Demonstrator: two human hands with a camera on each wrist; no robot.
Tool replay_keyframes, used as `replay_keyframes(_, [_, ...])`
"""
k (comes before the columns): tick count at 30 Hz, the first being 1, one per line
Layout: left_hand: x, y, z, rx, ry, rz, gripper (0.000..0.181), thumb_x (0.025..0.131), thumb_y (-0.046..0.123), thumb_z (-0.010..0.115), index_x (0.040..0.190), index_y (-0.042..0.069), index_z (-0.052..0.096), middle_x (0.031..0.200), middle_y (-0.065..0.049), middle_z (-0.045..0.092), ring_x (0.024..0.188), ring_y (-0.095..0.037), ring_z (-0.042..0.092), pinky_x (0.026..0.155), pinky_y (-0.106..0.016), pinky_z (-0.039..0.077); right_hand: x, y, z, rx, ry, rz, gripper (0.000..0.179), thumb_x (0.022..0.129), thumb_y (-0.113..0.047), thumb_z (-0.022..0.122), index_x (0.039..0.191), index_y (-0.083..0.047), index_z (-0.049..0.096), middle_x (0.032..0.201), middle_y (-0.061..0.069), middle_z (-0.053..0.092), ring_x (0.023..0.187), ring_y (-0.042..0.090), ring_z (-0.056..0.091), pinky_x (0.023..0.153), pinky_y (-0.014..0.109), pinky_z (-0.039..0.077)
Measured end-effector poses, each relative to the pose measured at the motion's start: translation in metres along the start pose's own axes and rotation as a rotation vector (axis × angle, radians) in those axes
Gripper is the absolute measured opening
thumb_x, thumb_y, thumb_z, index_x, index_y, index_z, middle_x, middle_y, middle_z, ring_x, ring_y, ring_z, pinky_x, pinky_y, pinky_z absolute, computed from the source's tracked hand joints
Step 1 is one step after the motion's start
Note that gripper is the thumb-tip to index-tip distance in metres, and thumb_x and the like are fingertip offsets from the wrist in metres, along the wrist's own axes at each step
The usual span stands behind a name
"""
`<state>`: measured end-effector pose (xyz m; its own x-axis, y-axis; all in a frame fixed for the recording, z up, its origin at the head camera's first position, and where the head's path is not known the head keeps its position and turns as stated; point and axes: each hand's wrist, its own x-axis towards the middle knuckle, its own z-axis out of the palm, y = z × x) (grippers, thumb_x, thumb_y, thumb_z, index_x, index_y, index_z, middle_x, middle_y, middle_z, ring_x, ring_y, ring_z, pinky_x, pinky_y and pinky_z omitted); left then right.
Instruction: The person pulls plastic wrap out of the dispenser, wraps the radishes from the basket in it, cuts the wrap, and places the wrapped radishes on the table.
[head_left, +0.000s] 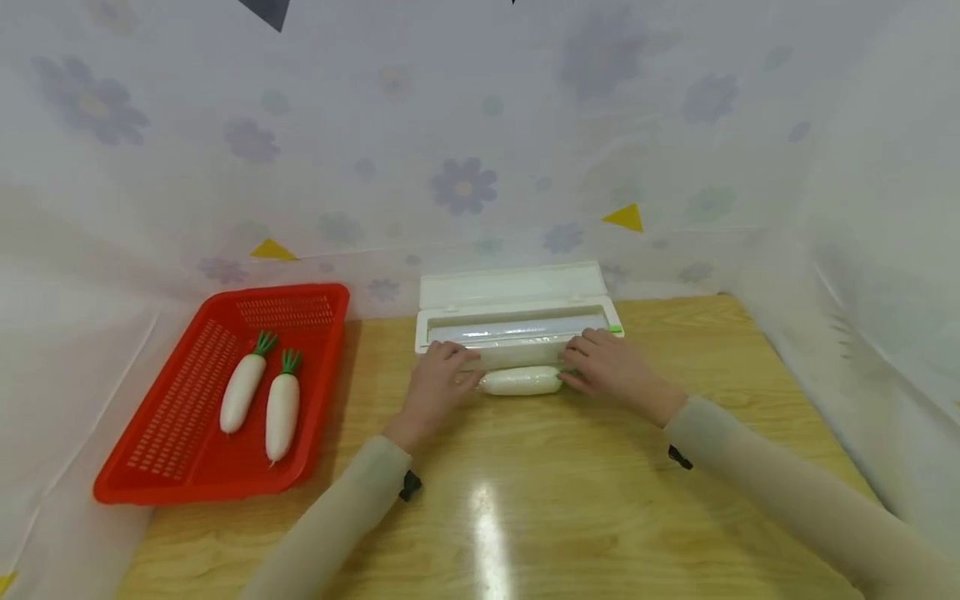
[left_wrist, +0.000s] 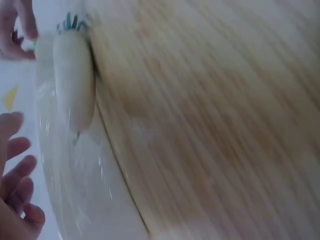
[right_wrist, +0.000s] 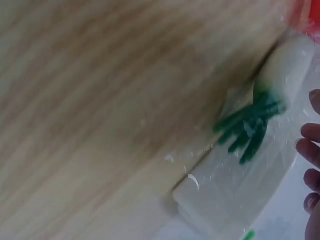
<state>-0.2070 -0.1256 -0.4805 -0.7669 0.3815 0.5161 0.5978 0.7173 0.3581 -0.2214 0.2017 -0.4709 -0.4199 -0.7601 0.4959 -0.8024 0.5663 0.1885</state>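
Observation:
A white toy radish (head_left: 521, 381) with green leaves lies on the table, under clear cling film (left_wrist: 102, 175), in front of a white film dispenser (head_left: 517, 354). My left hand (head_left: 437, 385) is by the radish's root end, its fingers loosely bent near the film. By the leafy end is my right hand (head_left: 611, 371), fingers also loosely bent at the dispenser's front. In the right wrist view the green leaves (right_wrist: 252, 125) show through the film. Neither wrist view shows fingers closed round the radish; whether fingertips touch the film is unclear.
A red plastic basket (head_left: 311, 450) stands at the left with two more toy radishes (head_left: 282, 412) inside. The dispenser's lid (head_left: 513, 285) is raised at the back. Flowered white sheeting (head_left: 465, 125) surrounds the wooden table (head_left: 585, 500).

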Motion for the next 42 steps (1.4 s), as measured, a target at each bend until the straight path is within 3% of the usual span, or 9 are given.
replay_keyframes(3, [0.007,0.014,0.007,0.084,-0.155,0.106,0.029,0.095,0.028,0.078,0.118,0.010,0.075,0.115,-0.007,0.071,0.103,-0.027,0.061,0.088,-0.041,0.053,0.003,-0.017,0.010,-0.065,-0.104,0.029,0.041,0.090,-0.033,0.083,0.114,-0.002,0.072,0.107,0.010,0.068,0.098,0.028,0.063,0.088,0.042,0.054])
replay_keyframes(6, [0.011,0.019,0.016,0.166,-0.262,0.148,0.030,0.096,0.031,0.076,0.119,0.012,0.073,0.120,-0.006,0.070,0.109,-0.026,0.062,0.095,-0.040,0.051,0.005,-0.029,0.016,-0.083,-0.187,0.079,0.050,0.091,-0.036,0.082,0.122,0.001,0.068,0.114,0.012,0.067,0.108,0.030,0.063,0.098,0.044,0.051])
replay_keyframes(11, [0.012,0.021,0.029,0.230,-0.369,0.109,0.036,0.095,0.034,0.078,0.119,0.010,0.068,0.122,-0.006,0.065,0.116,-0.026,0.059,0.104,-0.041,0.047,0.006,-0.037,0.026,-0.106,-0.266,0.128,0.058,0.091,-0.040,0.082,0.128,0.001,0.063,0.120,0.014,0.065,0.115,0.031,0.060,0.105,0.046,0.046])
replay_keyframes(14, [0.011,0.023,0.032,0.234,-0.365,0.077,0.044,0.092,0.036,0.081,0.123,0.008,0.066,0.124,-0.007,0.064,0.119,-0.027,0.058,0.106,-0.041,0.047,0.008,-0.037,0.030,-0.141,-0.255,0.127,0.052,0.091,-0.037,0.082,0.124,-0.001,0.063,0.118,0.012,0.065,0.114,0.030,0.060,0.103,0.045,0.046])
replay_keyframes(18, [0.009,0.025,0.035,0.264,-0.333,0.079,0.050,0.091,0.038,0.082,0.126,0.008,0.064,0.129,-0.008,0.064,0.125,-0.027,0.057,0.108,-0.041,0.046,0.008,-0.036,0.033,-0.178,-0.210,0.103,0.045,0.090,-0.034,0.082,0.117,-0.002,0.063,0.112,0.012,0.065,0.109,0.029,0.060,0.099,0.044,0.047])
replay_keyframes(26, [0.004,0.026,0.034,0.274,-0.323,0.066,0.047,0.091,0.032,0.083,0.126,0.008,0.061,0.129,-0.009,0.063,0.126,-0.028,0.056,0.109,-0.041,0.046,0.007,-0.041,0.030,-0.140,-0.144,0.090,0.045,0.088,-0.043,0.080,0.105,-0.005,0.066,0.097,0.009,0.066,0.096,0.029,0.061,0.091,0.044,0.050])
replay_keyframes(32, [-0.001,0.027,0.029,0.300,-0.291,0.066,0.035,0.096,0.023,0.078,0.124,0.010,0.062,0.127,-0.009,0.065,0.124,-0.029,0.057,0.108,-0.045,0.047,0.010,-0.049,0.025,-0.038,-0.170,0.129,0.042,0.090,-0.043,0.079,0.106,-0.007,0.067,0.098,0.007,0.066,0.093,0.026,0.058,0.088,0.042,0.049])
replay_keyframes(42, [-0.018,0.033,0.022,0.346,-0.260,0.109,0.034,0.092,0.034,0.080,0.112,0.010,0.066,0.110,-0.005,0.069,0.102,-0.025,0.058,0.089,-0.041,0.049,0.002,-0.057,0.022,0.022,-0.205,0.124,0.048,0.091,-0.043,0.079,0.118,-0.004,0.070,0.105,0.008,0.071,0.098,0.026,0.062,0.091,0.044,0.050])
